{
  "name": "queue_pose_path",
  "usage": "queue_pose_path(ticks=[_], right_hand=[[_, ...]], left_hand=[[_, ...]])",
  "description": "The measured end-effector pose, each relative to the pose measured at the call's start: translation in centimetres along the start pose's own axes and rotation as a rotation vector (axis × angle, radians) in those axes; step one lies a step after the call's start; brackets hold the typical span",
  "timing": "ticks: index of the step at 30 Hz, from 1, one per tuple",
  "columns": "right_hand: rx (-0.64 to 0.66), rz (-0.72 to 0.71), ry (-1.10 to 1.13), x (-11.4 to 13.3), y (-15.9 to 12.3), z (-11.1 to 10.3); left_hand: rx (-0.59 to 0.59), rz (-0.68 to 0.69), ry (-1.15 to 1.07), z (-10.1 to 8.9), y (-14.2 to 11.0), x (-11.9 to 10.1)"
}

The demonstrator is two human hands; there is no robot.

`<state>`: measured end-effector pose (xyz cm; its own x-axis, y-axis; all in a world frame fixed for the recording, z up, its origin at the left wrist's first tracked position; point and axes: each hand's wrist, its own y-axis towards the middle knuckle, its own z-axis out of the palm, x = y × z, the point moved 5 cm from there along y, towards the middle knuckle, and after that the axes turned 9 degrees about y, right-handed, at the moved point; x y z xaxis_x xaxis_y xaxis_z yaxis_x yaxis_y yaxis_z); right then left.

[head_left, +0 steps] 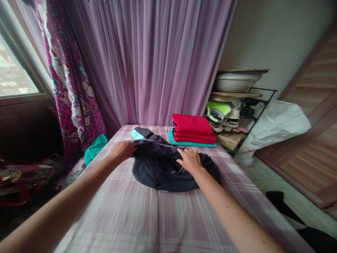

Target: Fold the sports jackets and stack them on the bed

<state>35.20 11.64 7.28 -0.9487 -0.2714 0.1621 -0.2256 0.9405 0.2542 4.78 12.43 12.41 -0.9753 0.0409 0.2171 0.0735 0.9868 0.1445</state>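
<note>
A dark garment (155, 172) lies crumpled on the checked bedcover, with thin white piping along its upper edge and a light turquoise patch at its far left. My left hand (123, 150) is closed on the garment's left edge, its fingertips partly hidden by the cloth. On the right part of the same garment, my right hand (190, 160) grips the cloth near the piping, thumb and forefinger at the fabric. Just beyond it sits a stack of folded red clothes (193, 128) on top of a folded teal cloth (181, 143).
The checked bedcover (126, 214) spreads beneath everything. Purple curtains (158, 63) hang behind it. A teal bundle (96, 147) rests at the left edge. To the right, a rack holds shoes (231, 123) and a basin (237, 81), beside a white plastic bag (281, 119).
</note>
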Motion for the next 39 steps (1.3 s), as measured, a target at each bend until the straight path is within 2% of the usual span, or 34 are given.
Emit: queue_pose_path(ticks=[3, 5, 7, 8, 9, 11, 14, 16, 17, 19, 21, 24, 28, 30, 33, 36, 37, 39], right_hand=[[0.089, 0.064, 0.021, -1.1, 2.4, -0.4], [0.036, 0.191, 0.070, -2.7, 3.7, -1.3], [-0.064, 0.362, 0.151, -5.1, 4.4, -2.2], [-0.108, 0.439, 0.193, -6.2, 4.4, -2.5], [-0.140, 0.489, 0.231, -7.3, 4.2, -2.6], [-0.163, 0.491, 0.278, -8.9, 3.2, -2.3], [-0.144, 0.337, 0.340, -9.4, -0.2, -1.0], [-0.076, 0.145, 0.375, -8.4, -3.3, 0.3], [-0.026, 0.035, 0.390, -7.5, -4.9, 1.1], [0.069, -0.128, 0.366, -5.5, -7.9, 2.5], [0.113, -0.192, 0.303, -4.0, -9.6, 3.5], [0.124, -0.194, 0.247, -2.8, -9.8, 3.8], [0.143, -0.161, 0.246, -4.0, -8.9, 1.6], [0.233, -0.115, 0.287, -5.4, -9.0, 0.1], [0.494, -0.022, 0.384, -7.4, -10.0, -1.2], [0.661, 0.103, 0.471, -9.0, -10.9, -1.7], [0.674, 0.143, 0.496, -9.4, -10.9, -1.8], [0.681, 0.182, 0.549, -9.8, -10.6, -1.8]], left_hand=[[-0.107, -0.053, -0.022, -4.4, 3.6, -1.1], [-0.211, -0.070, -0.142, -6.7, 6.0, -2.4], [-0.314, 0.044, -0.290, -8.1, 7.8, -4.4], [-0.347, 0.110, -0.345, -8.1, 8.3, -5.3], [-0.356, 0.171, -0.380, -7.7, 8.5, -6.1], [-0.280, 0.243, -0.385, -5.2, 7.8, -6.8], [-0.029, 0.341, -0.289, 1.0, 4.6, -6.3], [0.040, 0.463, -0.236, 4.8, 1.5, -5.6], [0.063, 0.468, -0.220, 6.5, 0.2, -5.0], [0.111, 0.398, -0.208, 9.1, -1.7, -3.8], [0.125, 0.342, -0.222, 10.4, -2.8, -3.4], [0.098, 0.285, -0.231, 10.4, -3.4, -3.8], [0.067, 0.299, -0.222, 8.1, -4.6, -4.8], [0.063, 0.341, -0.223, 6.6, -6.0, -5.2], [0.092, 0.457, -0.270, 4.5, -8.1, -6.5], [0.169, 0.570, -0.428, 3.6, -8.8, -7.6], [0.170, 0.546, -0.465, 3.7, -8.5, -7.5], [0.068, 0.377, -0.449, 4.3, -7.1, -5.9]])
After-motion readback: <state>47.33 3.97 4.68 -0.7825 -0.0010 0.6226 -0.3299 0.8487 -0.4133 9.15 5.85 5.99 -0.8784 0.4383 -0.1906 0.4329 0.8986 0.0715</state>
